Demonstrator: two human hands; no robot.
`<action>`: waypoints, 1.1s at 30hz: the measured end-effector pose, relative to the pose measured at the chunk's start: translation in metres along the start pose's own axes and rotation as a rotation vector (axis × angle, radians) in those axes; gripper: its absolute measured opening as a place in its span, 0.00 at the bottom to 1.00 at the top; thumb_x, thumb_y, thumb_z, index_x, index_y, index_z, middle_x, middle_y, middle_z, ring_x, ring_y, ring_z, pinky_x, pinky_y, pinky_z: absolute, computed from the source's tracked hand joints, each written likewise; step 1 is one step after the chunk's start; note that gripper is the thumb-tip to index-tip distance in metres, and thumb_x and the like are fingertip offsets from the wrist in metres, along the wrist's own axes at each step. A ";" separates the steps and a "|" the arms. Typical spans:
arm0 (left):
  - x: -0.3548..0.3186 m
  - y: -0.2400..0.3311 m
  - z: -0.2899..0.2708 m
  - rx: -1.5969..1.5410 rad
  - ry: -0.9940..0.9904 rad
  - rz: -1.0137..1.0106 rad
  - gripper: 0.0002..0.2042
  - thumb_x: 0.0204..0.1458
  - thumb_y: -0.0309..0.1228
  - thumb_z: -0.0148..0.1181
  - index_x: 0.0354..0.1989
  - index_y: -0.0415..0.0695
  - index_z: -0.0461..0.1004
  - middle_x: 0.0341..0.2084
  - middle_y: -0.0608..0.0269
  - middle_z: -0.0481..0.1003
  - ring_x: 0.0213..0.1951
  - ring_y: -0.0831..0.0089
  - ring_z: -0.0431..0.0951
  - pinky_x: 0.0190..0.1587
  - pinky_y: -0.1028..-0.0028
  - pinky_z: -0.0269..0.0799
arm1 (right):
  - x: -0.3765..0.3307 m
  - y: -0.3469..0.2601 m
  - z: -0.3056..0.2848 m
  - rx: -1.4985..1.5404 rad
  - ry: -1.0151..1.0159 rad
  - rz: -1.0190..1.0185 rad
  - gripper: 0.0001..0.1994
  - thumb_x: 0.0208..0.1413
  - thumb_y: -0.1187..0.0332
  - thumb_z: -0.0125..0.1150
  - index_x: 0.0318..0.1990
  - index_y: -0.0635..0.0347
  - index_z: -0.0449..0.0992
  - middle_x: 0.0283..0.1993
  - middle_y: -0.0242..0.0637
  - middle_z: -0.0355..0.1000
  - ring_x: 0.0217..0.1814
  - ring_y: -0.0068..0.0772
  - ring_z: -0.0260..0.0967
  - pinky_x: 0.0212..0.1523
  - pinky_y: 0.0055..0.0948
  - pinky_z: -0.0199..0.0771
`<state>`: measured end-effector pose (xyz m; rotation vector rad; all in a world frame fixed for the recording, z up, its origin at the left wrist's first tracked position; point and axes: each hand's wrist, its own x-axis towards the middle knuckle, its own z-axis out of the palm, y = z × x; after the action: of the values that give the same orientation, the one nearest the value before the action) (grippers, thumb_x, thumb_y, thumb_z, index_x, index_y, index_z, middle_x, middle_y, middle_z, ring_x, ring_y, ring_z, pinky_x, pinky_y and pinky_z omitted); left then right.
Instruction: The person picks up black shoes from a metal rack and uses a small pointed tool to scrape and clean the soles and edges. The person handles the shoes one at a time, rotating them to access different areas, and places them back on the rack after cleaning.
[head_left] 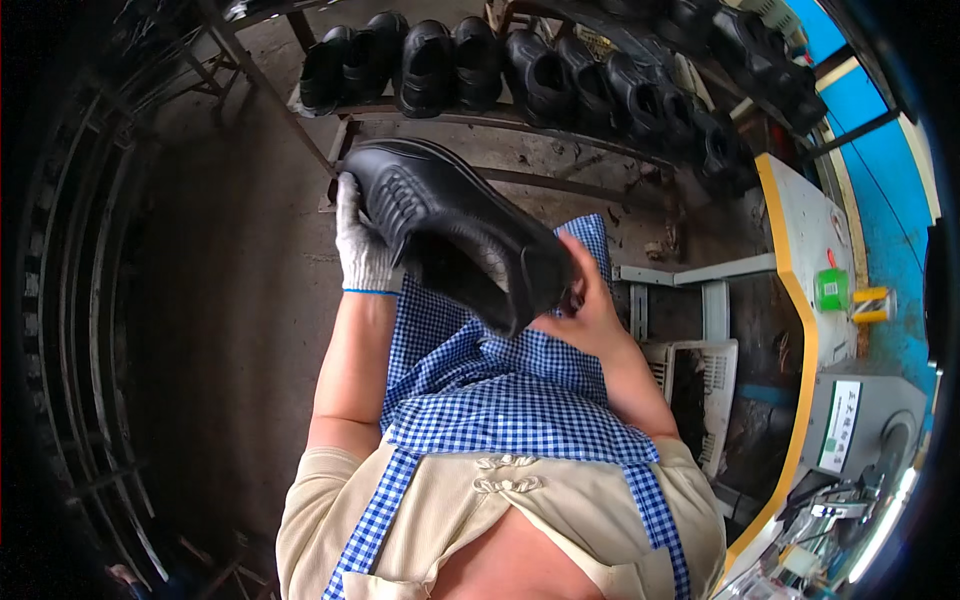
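A black lace-up style shoe (pixel 470 225) is held up in front of my apron, its toe toward the upper left and its opening facing me. My left hand (pixel 358 240), in a white knitted glove with a blue cuff edge, grips the toe end from the side. Bare, my right hand (pixel 588 305) holds the heel end, thumb below and fingers partly hidden behind the shoe. A blue-and-white checked apron (pixel 520 410) lies beneath the shoe.
Ahead, a rack shelf (pixel 480 116) bears a row of black shoes (pixel 425 65). On the right stands a yellow-edged table (pixel 810 240) with a green container (pixel 831 289), a yellow can (pixel 873 305) and a grey machine (pixel 870 420). A white plastic crate (pixel 722 400) sits low beside me. Metal racks (pixel 95 300) line the left.
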<state>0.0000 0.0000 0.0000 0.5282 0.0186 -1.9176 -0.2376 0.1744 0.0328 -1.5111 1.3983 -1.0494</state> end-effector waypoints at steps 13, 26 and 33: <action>-0.027 -0.006 -0.040 1.137 -0.114 0.217 0.24 0.62 0.38 0.55 0.65 0.42 0.64 0.58 0.55 0.70 0.56 0.67 0.72 0.59 0.67 0.69 | 0.064 -0.036 0.014 0.149 0.283 -0.288 0.46 0.38 0.62 0.79 0.65 0.57 0.57 0.56 0.42 0.65 0.57 0.37 0.70 0.54 0.32 0.76; -0.094 0.018 0.063 1.106 -0.498 -0.133 0.19 0.60 0.35 0.59 0.56 0.38 0.73 0.38 0.66 0.78 0.37 0.81 0.75 0.39 0.78 0.72 | 0.069 -0.081 0.009 -0.512 0.109 -0.606 0.24 0.42 0.66 0.77 0.49 0.56 0.78 0.46 0.36 0.72 0.36 0.31 0.75 0.31 0.26 0.76; -0.085 0.001 0.058 1.358 -0.769 0.469 0.13 0.57 0.27 0.59 0.49 0.37 0.75 0.37 0.51 0.78 0.37 0.60 0.78 0.40 0.68 0.74 | 0.067 -0.108 0.009 -0.911 0.086 -0.745 0.14 0.37 0.77 0.69 0.36 0.58 0.79 0.33 0.29 0.71 0.25 0.26 0.73 0.21 0.24 0.71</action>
<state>0.0064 0.0598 0.0833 0.5211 -1.8084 -1.3136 -0.1910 0.1142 0.1355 -2.8293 1.4827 -0.9123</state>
